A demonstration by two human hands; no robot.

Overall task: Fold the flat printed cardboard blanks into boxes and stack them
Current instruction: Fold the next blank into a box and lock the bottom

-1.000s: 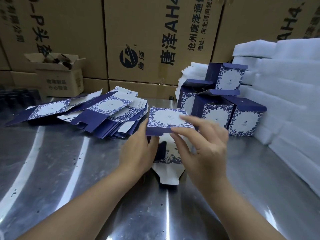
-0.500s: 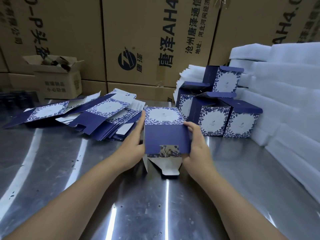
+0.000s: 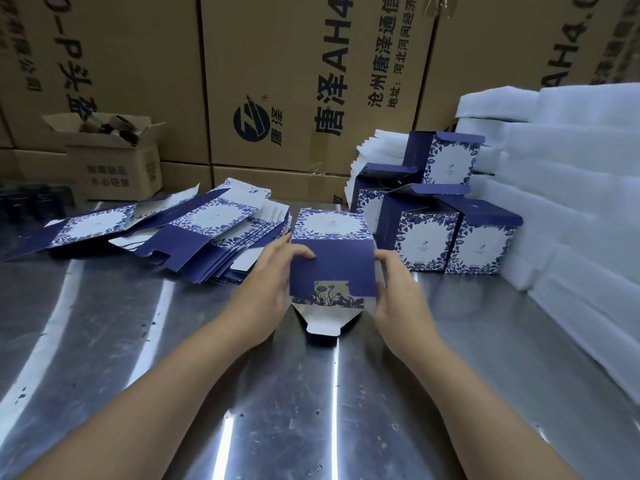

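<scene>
Several big brown cartons (image 3: 311, 81) with black printed characters fill the far side of the scene like a wall. In front of them runs a scuffed steel tabletop (image 3: 138, 358), which carries everything else. A tall stack of white foam sheets (image 3: 571, 185) takes up the right edge, from near to far. On the far left of the tabletop a loose pile of flat blanks (image 3: 214, 237) lies fanned out, showing dark blue and white floral print. Just left of the foam stand the folded boxes (image 3: 426, 237): three on the tabletop and one resting on top at the back, their lid flaps up. A small open carton (image 3: 114, 157) sits far left, against the big ones, with dark rolls inside that are too blurred to tell.

In the middle, between the blanks and the folded boxes, a half-formed box (image 3: 332, 258) is held just above the tabletop. The left hand (image 3: 266, 289) grips its left side, thumb laid on the plain blue panel. The right hand (image 3: 398, 292) grips its right side, fingers curled at the edge. A white tuck flap (image 3: 323, 323) hangs open from the near end of the box.
</scene>
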